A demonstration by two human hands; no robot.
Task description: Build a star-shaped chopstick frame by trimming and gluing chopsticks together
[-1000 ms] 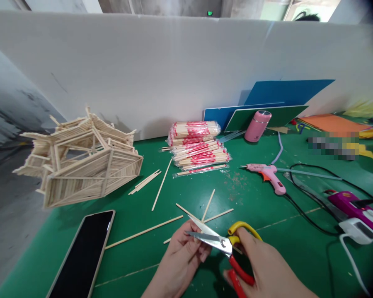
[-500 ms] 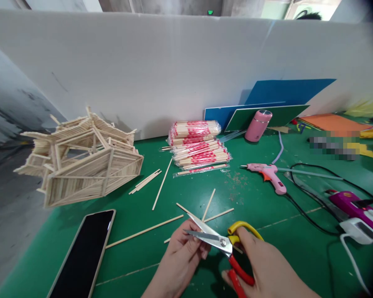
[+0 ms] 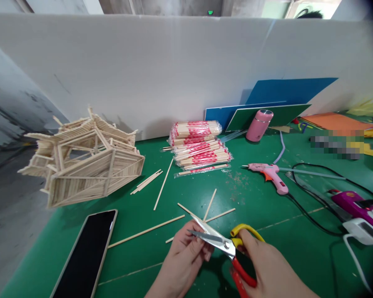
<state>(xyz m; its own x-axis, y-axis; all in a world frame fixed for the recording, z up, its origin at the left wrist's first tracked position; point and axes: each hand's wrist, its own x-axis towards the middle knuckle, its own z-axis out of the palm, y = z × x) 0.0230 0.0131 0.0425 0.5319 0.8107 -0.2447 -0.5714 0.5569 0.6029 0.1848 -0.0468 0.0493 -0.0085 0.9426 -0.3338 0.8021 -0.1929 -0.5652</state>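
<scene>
My right hand [image 3: 267, 260] grips scissors [image 3: 225, 244] by their red and yellow handles, with the blades parted and pointing to the upper left. At the blades, my left hand [image 3: 183, 258] is closed, its thumb and fingers pinched together. What lies between those fingers is hidden by the blades and fingertips. Just beyond the blades, several thin wooden sticks cross on the green table, among them a short stick [image 3: 210, 203]. One long stick [image 3: 146, 231] lies to the left of my left hand.
A stick-built model house [image 3: 87, 165] stands at left, behind a phone [image 3: 85, 252]. Wrapped chopstick packs [image 3: 202, 153] are piled at the back. To the right are a pink glue gun [image 3: 272, 174] with a cable, a pink bottle [image 3: 259, 125] and a purple device [image 3: 357, 209].
The view has shifted slightly. Both hands and the scissors sit a touch further right, the blades still parted. A stick end seen beside the scissors' pivot is now out of sight.
</scene>
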